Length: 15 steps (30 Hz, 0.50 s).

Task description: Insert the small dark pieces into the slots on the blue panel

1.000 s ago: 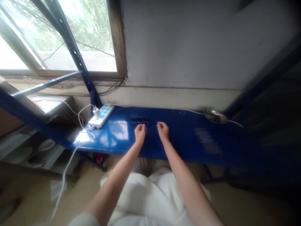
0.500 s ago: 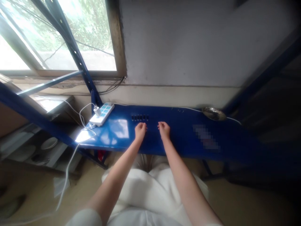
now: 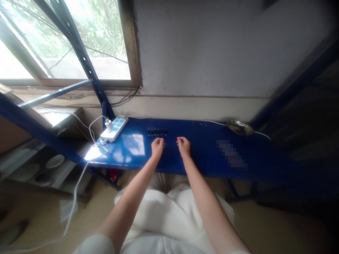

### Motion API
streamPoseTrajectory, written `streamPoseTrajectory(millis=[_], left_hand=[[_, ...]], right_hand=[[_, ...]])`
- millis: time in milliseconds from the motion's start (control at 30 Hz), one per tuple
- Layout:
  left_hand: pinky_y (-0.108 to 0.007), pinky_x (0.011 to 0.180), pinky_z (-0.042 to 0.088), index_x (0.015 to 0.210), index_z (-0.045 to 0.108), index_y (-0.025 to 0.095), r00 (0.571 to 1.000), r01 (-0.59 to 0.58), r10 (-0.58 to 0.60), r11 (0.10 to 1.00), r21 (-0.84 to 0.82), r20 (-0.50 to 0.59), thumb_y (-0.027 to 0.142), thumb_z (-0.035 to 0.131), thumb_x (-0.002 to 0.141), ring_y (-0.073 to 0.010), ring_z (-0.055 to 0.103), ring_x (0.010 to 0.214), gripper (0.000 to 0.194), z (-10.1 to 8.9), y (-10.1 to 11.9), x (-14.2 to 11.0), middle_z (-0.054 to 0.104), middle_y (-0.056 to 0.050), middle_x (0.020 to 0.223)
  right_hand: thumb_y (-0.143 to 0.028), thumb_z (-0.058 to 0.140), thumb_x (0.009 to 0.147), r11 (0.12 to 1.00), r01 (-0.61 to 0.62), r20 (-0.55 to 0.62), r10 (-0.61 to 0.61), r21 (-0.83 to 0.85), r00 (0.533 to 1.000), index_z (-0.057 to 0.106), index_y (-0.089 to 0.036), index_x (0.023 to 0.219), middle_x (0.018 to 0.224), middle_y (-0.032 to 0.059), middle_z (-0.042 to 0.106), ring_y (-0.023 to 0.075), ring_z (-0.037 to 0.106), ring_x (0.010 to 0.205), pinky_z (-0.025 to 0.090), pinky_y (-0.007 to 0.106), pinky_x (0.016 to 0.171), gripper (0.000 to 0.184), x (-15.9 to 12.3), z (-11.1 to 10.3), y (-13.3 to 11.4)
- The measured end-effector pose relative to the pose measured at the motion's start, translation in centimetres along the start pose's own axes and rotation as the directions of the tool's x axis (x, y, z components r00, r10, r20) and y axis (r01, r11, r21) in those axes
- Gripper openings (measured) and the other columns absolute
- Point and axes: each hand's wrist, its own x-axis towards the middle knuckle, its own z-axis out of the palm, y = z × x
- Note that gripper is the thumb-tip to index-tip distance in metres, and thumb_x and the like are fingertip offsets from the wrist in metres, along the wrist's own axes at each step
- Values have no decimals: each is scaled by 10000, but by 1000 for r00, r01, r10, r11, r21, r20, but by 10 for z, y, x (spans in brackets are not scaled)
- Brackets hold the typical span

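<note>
On the blue tabletop [image 3: 169, 158], several small black pieces [image 3: 158, 132] stand side by side in a row; their kind is too small to make out. Just in front of the row's right part is my left hand [image 3: 158, 146], its fingers curled and pinched together. A short gap to the right, my right hand [image 3: 183, 145] hovers over the table, closed the same way with its fingertips towards the left hand. What either hand holds, if anything, is too small to see. Farther back lie several tiny light bits [image 3: 202, 124].
A white power strip [image 3: 114, 129] with a plugged-in charger [image 3: 108, 124] lies at the table's left end, its cable [image 3: 75, 190] hanging to the floor. A shiny metal dish [image 3: 240, 127] sits at the back right. Blue rack posts [image 3: 90, 70] rise at both sides.
My right hand has shifted very slightly left, towards my left hand. The left hand and the row of black pieces look unchanged.
</note>
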Motion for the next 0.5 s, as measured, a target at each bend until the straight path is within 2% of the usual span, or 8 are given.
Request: streamPoseTrajectory(millis=[167,267,400,500], left_hand=[[-200,491,406,672,549,150,1000,-6,6,1000,6,-3,357,502,762,-86,505,469,231,0,1,0,554,3,573],[-200,491,406,672,548,152,1000,-14,14,1000,13,0,355,501,763,-86,503,468,227,0,2,-1,556,4,570],[-200,489,408,664,547,153,1000,-26,26,999,20,2,364,504,762,-87,502,467,236,0,0,-1,555,4,564],[-196,481,404,663,549,152,1000,-24,24,999,22,-3,371,504,761,-87,502,467,244,0,-2,0,552,5,560]], right_hand=[[-410,481,732,998,30,6,-29,-60,1000,603,-158,762,634,35,625,145,555,563,444,256,563,282,0,1,1],[-378,466,749,980,101,26,-98,-169,995,619,-163,768,682,61,651,172,589,639,460,282,636,264,-1,3,1],[-297,450,771,906,284,173,-239,-315,955,642,-163,822,779,80,666,175,596,700,460,289,695,240,0,9,1],[-243,469,762,826,381,269,-289,-415,919,649,-163,854,804,71,653,172,579,727,451,289,722,218,4,15,1]])
